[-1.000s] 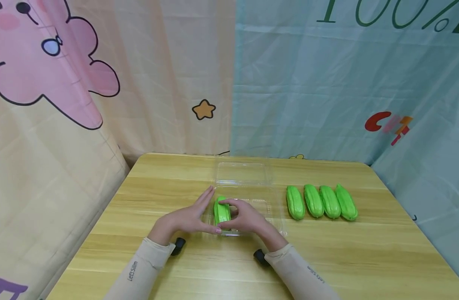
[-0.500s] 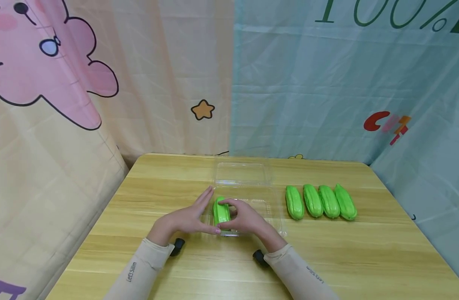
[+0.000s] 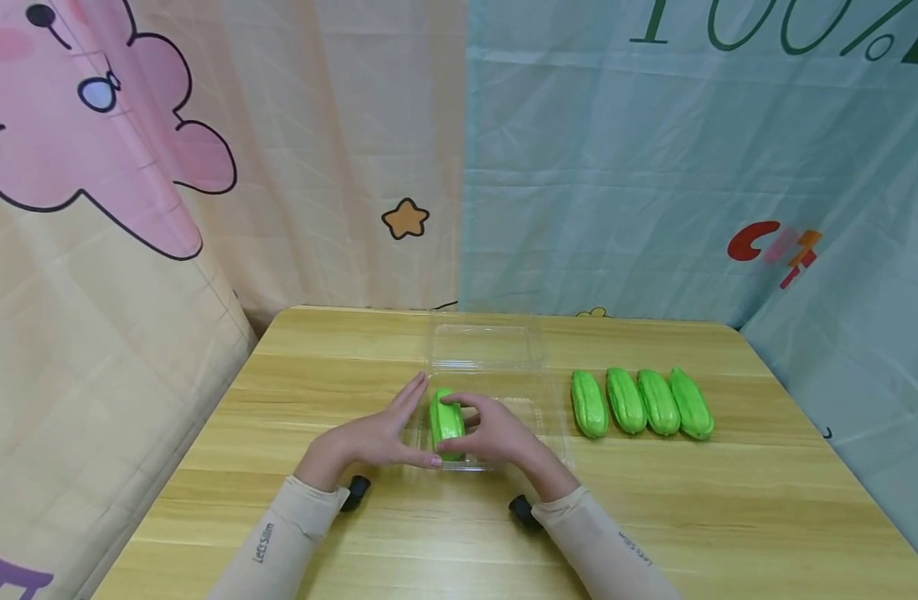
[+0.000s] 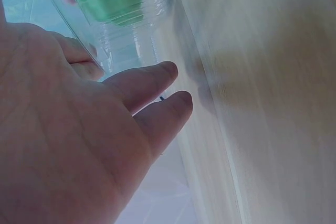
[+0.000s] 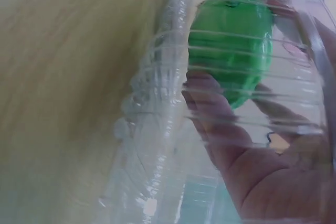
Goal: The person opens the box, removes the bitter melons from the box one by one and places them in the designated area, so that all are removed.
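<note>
A clear plastic clamshell box (image 3: 529, 457) stands on the table with its lid folded back. Inside its left part is a green ridged toy gourd (image 3: 445, 417), and my right hand (image 3: 496, 432) grips this from the right with thumb and fingers. In the right wrist view the gourd (image 5: 231, 45) shows through the box wall, fingertips against its side. My left hand (image 3: 379, 433) is spread along the box's left side, thumb at the front corner and fingers straight. The left wrist view has its fingers (image 4: 144, 85) extended beside the box wall.
Several more green gourds (image 3: 644, 403) lie side by side on the wooden table (image 3: 729, 525), right of the box. Behind the box lies its open lid (image 3: 484, 343). Printed curtains (image 3: 338, 167) hang along the table's back and sides.
My right hand and the gourd have shifted slightly to the right and up inside the box. The left hand stays at the box's left side.
</note>
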Demonstrator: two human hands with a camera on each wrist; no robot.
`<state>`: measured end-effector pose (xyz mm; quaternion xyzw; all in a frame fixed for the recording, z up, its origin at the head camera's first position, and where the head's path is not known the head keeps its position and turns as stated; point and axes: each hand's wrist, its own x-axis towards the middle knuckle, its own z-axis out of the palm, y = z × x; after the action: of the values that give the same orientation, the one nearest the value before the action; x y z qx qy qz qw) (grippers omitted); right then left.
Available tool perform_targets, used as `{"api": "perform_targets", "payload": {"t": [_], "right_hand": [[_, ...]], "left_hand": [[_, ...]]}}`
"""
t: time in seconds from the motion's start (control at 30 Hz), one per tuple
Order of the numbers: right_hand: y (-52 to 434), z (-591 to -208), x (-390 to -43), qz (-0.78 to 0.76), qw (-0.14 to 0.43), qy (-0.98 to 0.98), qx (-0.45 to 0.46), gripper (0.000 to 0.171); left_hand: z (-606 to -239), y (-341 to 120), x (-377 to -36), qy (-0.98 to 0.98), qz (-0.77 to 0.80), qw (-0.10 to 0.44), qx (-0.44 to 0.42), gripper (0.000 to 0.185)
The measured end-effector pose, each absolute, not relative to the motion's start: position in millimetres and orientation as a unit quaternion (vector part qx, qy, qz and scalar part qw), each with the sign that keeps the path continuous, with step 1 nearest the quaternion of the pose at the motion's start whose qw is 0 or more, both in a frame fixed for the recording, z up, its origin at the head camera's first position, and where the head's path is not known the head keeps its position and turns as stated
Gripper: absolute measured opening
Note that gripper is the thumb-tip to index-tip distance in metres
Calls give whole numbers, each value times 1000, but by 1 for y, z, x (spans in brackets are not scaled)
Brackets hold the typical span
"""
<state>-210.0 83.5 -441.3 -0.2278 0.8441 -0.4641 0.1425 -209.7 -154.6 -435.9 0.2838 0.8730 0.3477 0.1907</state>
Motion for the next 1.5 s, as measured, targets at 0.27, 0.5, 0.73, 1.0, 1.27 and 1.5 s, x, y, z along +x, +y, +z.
{"api": "perform_targets", "payload": {"t": [0.27,0.5,0.73,1.0,1.27,1.5], "right_hand": [[89,-432,-209,-478,142,839,-217,73],[96,-423,-208,-480,133,840,-216,73],[103,-418,-209,-497,135,830,-214,72],[115,-412,-211,-519,134,816,-216,71],[129,-406,-213,-526,136,816,-196,70],[139,-404,-211,-541,133,807,-194,71]], "left_hand": [[-436,-154,-210,877,341,188,283,130],[-437,-154,-210,877,343,189,279,129],[-437,-155,-210,876,346,194,274,129],[-436,-155,-209,877,345,197,270,129],[-436,-156,-209,879,343,194,269,129],[-436,-155,-209,878,342,195,272,130]]}}
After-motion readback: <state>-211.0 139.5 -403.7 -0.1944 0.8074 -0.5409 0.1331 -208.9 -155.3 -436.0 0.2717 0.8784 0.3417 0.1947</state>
